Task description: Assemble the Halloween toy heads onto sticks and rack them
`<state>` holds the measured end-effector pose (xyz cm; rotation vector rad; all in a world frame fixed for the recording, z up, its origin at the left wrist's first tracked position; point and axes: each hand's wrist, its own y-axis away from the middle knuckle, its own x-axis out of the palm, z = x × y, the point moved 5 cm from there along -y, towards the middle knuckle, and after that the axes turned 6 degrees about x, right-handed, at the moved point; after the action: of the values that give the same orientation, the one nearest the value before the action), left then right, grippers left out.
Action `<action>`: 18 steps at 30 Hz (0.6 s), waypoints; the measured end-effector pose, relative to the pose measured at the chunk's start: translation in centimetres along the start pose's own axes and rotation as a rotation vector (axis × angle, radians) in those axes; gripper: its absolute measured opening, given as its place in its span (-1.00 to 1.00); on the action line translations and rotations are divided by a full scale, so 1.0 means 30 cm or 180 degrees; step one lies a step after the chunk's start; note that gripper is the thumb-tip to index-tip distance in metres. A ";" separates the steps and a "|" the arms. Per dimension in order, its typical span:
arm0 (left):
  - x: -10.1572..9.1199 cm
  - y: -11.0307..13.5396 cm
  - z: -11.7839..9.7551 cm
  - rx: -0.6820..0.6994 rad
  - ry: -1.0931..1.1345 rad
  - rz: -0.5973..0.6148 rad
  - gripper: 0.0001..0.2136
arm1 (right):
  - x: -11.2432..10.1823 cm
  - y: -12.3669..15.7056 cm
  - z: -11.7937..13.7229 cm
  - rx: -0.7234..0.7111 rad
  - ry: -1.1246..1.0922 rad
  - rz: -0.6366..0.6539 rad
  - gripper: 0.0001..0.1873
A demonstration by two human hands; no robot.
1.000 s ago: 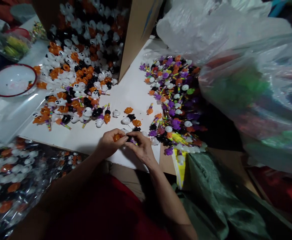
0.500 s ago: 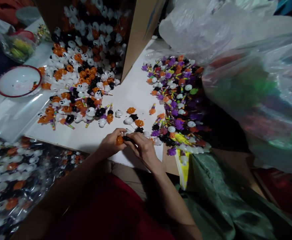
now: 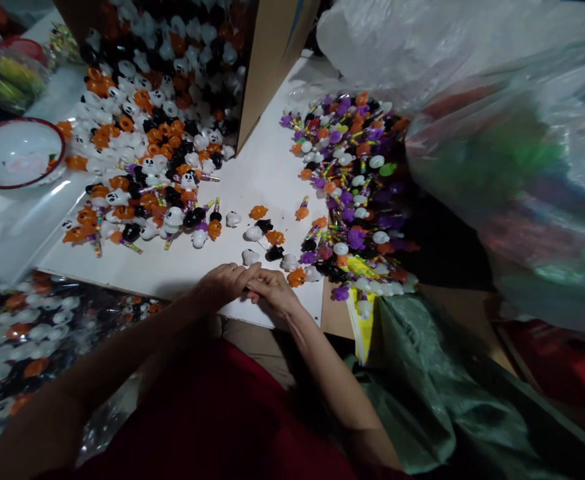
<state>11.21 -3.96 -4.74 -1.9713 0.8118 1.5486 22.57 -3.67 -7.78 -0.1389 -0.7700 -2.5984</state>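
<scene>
With the left hand [image 3: 226, 280] and right hand [image 3: 274, 291] now pressed together near the near edge of the worktop [image 3: 259, 177], the orange piece shown half a second ago is hidden, so neither a pinch nor finished handling can be told, loose figures [image 3: 275, 237] being scattered just beyond.

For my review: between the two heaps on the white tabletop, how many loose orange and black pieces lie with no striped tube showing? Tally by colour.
Glossy, rounded orange plastic pieces: 3
Glossy, lumpy black plastic pieces: 2
Total: 5
</scene>
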 end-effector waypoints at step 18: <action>-0.098 0.057 -0.011 -0.0075 -0.0176 0.0440 -0.50 | 0.083 0.017 0.016 -0.0080 0.0442 0.0453 -0.56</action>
<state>9.68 -4.95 -1.83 -1.9151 0.9280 1.6906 20.51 -4.72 -6.59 -0.0192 -0.6536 -2.4541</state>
